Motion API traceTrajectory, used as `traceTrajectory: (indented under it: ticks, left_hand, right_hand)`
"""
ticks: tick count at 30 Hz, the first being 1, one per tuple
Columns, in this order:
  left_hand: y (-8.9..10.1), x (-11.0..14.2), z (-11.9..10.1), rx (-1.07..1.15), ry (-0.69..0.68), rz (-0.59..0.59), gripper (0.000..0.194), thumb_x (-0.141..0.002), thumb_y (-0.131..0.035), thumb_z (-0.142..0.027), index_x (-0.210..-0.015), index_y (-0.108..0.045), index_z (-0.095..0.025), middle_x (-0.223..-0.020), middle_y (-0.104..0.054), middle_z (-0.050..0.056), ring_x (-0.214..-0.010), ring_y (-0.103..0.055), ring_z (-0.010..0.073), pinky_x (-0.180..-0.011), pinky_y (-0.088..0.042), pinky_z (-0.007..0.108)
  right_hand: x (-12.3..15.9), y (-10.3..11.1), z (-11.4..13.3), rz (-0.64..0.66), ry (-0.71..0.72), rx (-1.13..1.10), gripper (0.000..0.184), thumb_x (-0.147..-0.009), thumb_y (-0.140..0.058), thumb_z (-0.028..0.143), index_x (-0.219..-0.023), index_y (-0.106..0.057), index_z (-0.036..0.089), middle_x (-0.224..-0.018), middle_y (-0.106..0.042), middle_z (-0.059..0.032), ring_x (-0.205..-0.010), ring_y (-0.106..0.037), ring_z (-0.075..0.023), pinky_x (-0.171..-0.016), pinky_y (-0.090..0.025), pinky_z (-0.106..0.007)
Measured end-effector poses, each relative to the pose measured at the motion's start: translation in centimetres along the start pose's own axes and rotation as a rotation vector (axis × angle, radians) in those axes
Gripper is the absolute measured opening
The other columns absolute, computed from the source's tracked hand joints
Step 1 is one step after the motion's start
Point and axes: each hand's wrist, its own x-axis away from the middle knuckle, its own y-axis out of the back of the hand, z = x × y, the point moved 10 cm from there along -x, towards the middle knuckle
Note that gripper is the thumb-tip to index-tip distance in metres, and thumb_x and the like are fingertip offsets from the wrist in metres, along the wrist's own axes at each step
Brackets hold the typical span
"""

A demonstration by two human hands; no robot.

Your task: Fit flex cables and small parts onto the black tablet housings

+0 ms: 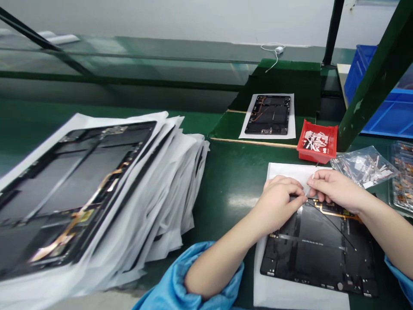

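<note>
A black tablet housing (pixel 319 258) lies with its inside up on white wrapping sheet (pixel 284 292), in front of me at the right. Both my hands are over its far edge, close together. My left hand (pixel 280 200) comes in from the left with thumb and forefinger pinched; whatever is between them is too small to name. My right hand (pixel 335 187) is closed, its fingertips pinching what looks like a small white strip (pixel 312 176). A thin black cable (pixel 337 230) runs across the housing from near my left thumb. Orange flex cable (pixel 332 214) shows below my right hand.
At left stands a tall stack of tablet housings (pixel 80 172) interleaved with white sheets. Another housing (pixel 269 114) lies farther back. Beyond my hands are a red bin (pixel 318 154) of small white pieces, a clear plastic bag (pixel 364 165), a green post (pixel 371 82) and a blue crate (pixel 387 112).
</note>
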Motion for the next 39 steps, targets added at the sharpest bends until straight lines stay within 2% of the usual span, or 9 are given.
traceTrajectory:
  ticks: [3,16,19,23,27,33,39]
  left_hand:
    - [0.1,0.1,-0.1,-0.003,-0.008,0.005,0.009,-0.088,-0.069,-0.027,-0.081,-0.075,-0.026,-0.101,-0.076,-0.002,-0.106,-0.062,0.0213,-0.101,-0.040,0.038]
    - [0.0,0.2,-0.6,-0.028,-0.017,0.035,0.008,-0.090,-0.067,-0.026,-0.087,-0.074,-0.026,-0.102,-0.075,0.000,-0.107,-0.059,0.0225,-0.101,-0.038,0.038]
    - [0.5,0.3,-0.6,-0.032,-0.003,-0.001,0.005,-0.088,-0.069,-0.027,-0.087,-0.074,-0.026,-0.100,-0.074,0.001,-0.106,-0.058,0.0233,-0.100,-0.039,0.039]
    - [1.1,0.8,-0.7,-0.015,0.066,-0.051,0.008,-0.085,-0.070,-0.028,-0.079,-0.072,-0.023,-0.077,-0.067,-0.001,-0.084,-0.060,0.0195,-0.084,-0.042,0.033]
    - [0.3,1.4,-0.6,0.038,0.158,-0.001,0.017,-0.087,-0.065,-0.033,-0.077,-0.075,-0.023,-0.058,-0.055,-0.004,-0.062,-0.053,0.0151,-0.062,-0.036,0.026]
    - [-0.5,1.8,0.0,0.109,0.255,0.029,0.025,-0.087,-0.058,-0.034,-0.077,-0.078,-0.023,-0.052,-0.051,-0.004,-0.052,-0.043,0.0125,-0.052,-0.027,0.024]
    - [-1.4,2.0,1.0,0.303,0.333,0.050,0.031,-0.086,-0.057,-0.041,-0.076,-0.078,-0.019,-0.060,-0.063,-0.001,-0.056,-0.049,0.0142,-0.054,-0.033,0.024]
  right_hand:
    - [0.0,0.2,0.0,-0.003,-0.007,-0.027,0.024,-0.086,-0.062,0.038,-0.074,-0.063,0.017,-0.072,-0.070,-0.0022,-0.051,-0.051,-0.0076,-0.045,-0.036,-0.019]
    - [0.1,-0.1,-0.4,0.028,-0.065,-0.089,0.019,-0.081,-0.069,0.034,-0.073,-0.062,0.018,-0.067,-0.067,0.0000,-0.052,-0.052,-0.0074,-0.043,-0.035,-0.017]
    - [0.2,0.0,-0.5,0.020,-0.082,-0.101,0.021,-0.078,-0.071,0.034,-0.069,-0.062,0.018,-0.061,-0.063,0.0017,-0.051,-0.051,-0.0075,-0.044,-0.034,-0.017]
    - [0.2,0.1,-0.8,0.001,-0.108,-0.119,0.023,-0.075,-0.072,0.034,-0.065,-0.062,0.017,-0.055,-0.058,0.0031,-0.047,-0.047,-0.0073,-0.043,-0.030,-0.019]
    - [0.3,-0.2,-1.1,0.002,-0.129,-0.135,0.025,-0.074,-0.071,0.035,-0.061,-0.059,0.018,-0.050,-0.053,0.0042,-0.044,-0.041,-0.0067,-0.042,-0.027,-0.020]
    - [0.6,-0.7,-0.9,0.032,-0.123,-0.135,0.027,-0.073,-0.071,0.034,-0.056,-0.059,0.018,-0.049,-0.051,0.0046,-0.044,-0.039,-0.0064,-0.044,-0.029,-0.021]
    - [0.8,-1.1,-0.5,0.089,-0.117,-0.115,0.020,-0.073,-0.072,0.031,-0.060,-0.066,0.017,-0.049,-0.054,0.0036,-0.045,-0.041,-0.0069,-0.045,-0.031,-0.021]
